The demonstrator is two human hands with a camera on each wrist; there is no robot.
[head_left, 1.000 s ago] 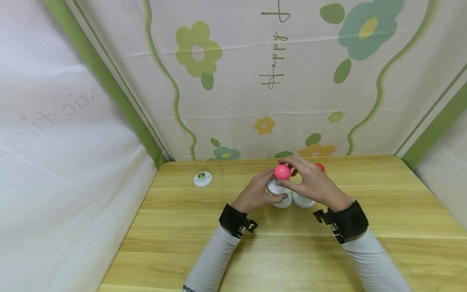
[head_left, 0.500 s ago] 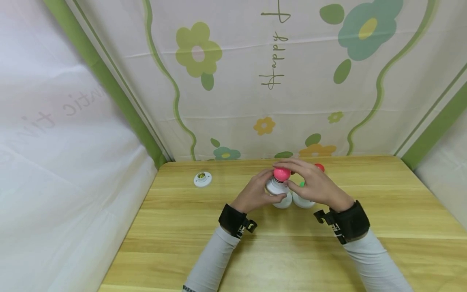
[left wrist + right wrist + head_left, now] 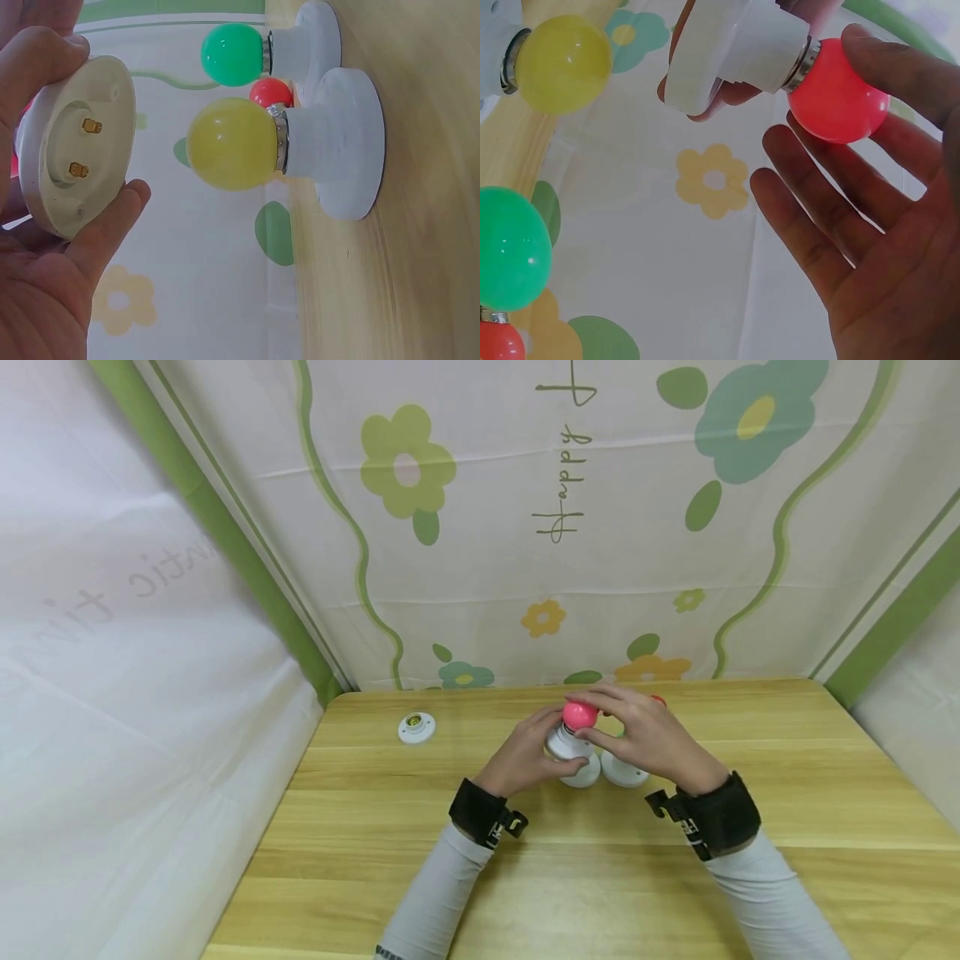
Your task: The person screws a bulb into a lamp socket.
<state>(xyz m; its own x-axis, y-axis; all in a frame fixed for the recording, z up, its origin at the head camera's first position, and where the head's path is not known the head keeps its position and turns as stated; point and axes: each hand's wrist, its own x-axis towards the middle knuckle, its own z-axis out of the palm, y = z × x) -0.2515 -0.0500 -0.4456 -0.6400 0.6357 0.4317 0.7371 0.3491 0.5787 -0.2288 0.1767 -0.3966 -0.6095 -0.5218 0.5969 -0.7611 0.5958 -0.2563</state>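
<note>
My left hand (image 3: 525, 760) grips a white round lamp socket (image 3: 567, 745) by its rim, lifted above the table. In the left wrist view its hollow underside with two brass terminals faces the camera. A pinkish-red light bulb (image 3: 840, 94) sits in that socket, a band of its metal screw base showing at the mouth. My right hand (image 3: 645, 735) holds the bulb between thumb and fingers; in the right wrist view the other fingers are spread. Just beyond, a yellow bulb (image 3: 232, 142) and a green bulb (image 3: 234, 54) stand upright in white sockets on the table.
Another red bulb (image 3: 270, 94) is partly hidden behind the yellow and green ones. A white socket (image 3: 417, 728) with no bulb lies at the table's back left. The wooden table (image 3: 570, 885) ends at a printed cloth wall (image 3: 480, 568) at the back.
My right thumb and fingers have shifted round the pinkish-red bulb, the thumb moving off to the right and then back onto it. The left hand and socket stay almost still.
</note>
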